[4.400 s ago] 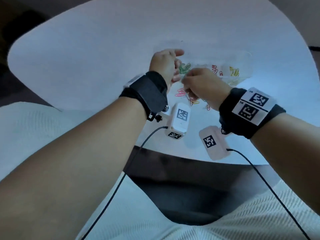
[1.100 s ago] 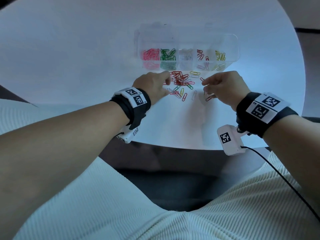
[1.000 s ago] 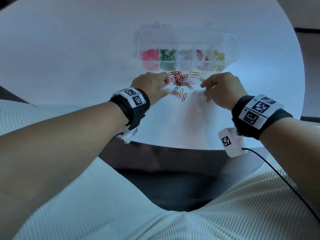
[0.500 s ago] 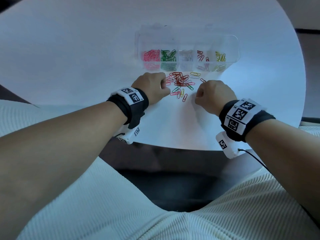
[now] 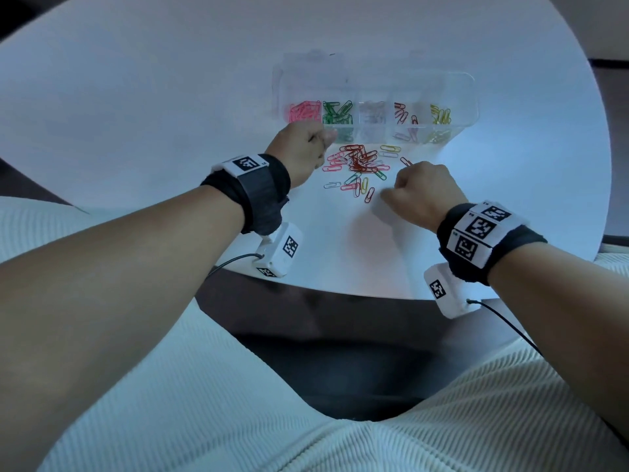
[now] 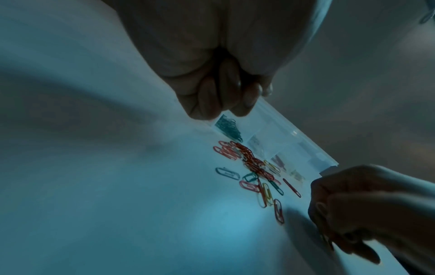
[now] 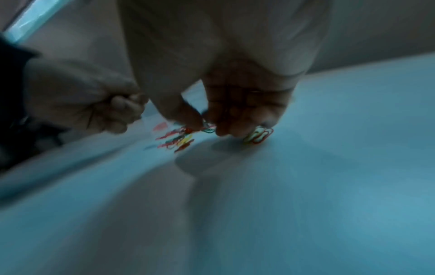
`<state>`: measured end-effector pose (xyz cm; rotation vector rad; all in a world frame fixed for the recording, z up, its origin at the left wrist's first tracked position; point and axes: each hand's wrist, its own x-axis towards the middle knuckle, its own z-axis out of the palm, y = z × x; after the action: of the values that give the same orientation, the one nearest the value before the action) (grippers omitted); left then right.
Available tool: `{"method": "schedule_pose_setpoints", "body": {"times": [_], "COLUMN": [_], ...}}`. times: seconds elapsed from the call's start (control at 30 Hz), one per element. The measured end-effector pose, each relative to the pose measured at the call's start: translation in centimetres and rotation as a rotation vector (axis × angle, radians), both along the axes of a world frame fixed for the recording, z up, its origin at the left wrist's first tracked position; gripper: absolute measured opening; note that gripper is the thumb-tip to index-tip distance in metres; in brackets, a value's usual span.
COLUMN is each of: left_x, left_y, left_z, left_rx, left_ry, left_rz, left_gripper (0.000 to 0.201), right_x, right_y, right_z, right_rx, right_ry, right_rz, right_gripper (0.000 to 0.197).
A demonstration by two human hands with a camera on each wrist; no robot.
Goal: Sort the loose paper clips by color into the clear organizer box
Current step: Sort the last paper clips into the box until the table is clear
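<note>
1. Nearest to me, my right hand [image 5: 420, 195] rests low on the white table [image 5: 170, 97], at the right edge of the loose paper clips. Its fingers are curled tight. The right wrist view, which is blurred, shows a small bundle of clips [image 7: 257, 135] of mixed colours under the fingertips; I judge that I collect several at once to save trips.

2. Between my hands lies the pile of loose paper clips [image 5: 360, 165], just in front of the organizer. It is mostly red and pink, with some green, yellow and white ones scattered at the near side. I think it stays close to the box so that each carry is short.

3. My left hand [image 5: 303, 148] is a little further, at the left edge of the pile and touching or almost touching the near wall of the box. Its fingers are closed into a fist; I cannot tell whether a clip is inside.

4. Furthest is the clear organizer box [image 5: 469, 97], open, with its long side toward me. From left to right its compartments hold pink, green, white or clear, red and yellow clips, so the sorting is partly done.
</note>
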<state>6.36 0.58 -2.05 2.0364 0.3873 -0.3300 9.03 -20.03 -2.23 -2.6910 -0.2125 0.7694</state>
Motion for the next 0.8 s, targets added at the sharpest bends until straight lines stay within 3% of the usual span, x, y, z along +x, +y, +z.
{"method": "schedule_pose_setpoints", "body": {"times": [0.07,0.13,0.2,0.33,0.47,0.6,0.8], "left_x": [-0.1,-0.2,-0.1,0.0,0.1,0.2,-0.4], "left_y": [0.1,0.0,0.1,0.1,-0.4,-0.7,-0.7], "left_z": [0.1,0.4,0.4,0.6,1.3,2.4,2.7], "left_rx": [-0.006,-0.051,-0.114,-0.217,-0.322,-0.533,-0.571], "left_ry": [-0.007,-0.004,0.003,0.021,0.075,0.147,0.209], "left_rz": [-0.028,-0.035,-0.022,0.0,0.091,0.23,0.194], "left_gripper": [0.035,0.033,0.032,0.03,0.033,0.026,0.024], "right_x": [0.0,-0.2,-0.4,-1.2,-2.1,-2.0,-1.9], "right_y": [0.1,0.4,1.4,3.8,5.1,5.1,4.7], "right_z": [0.4,0.5,0.4,0.3,-0.8,-1.2,-0.5], "right_rx": [0.251,0.443,0.51,0.357,0.101,0.002,-0.033], "right_ry": [0.064,0.123,0.145,0.153,-0.063,-0.129,-0.117], "right_rz": [-0.205,-0.35,-0.311,0.064,0.277,0.303,0.28], "right_gripper": [0.015,0.023,0.03,0.009,0.027,0.022,0.016]}}
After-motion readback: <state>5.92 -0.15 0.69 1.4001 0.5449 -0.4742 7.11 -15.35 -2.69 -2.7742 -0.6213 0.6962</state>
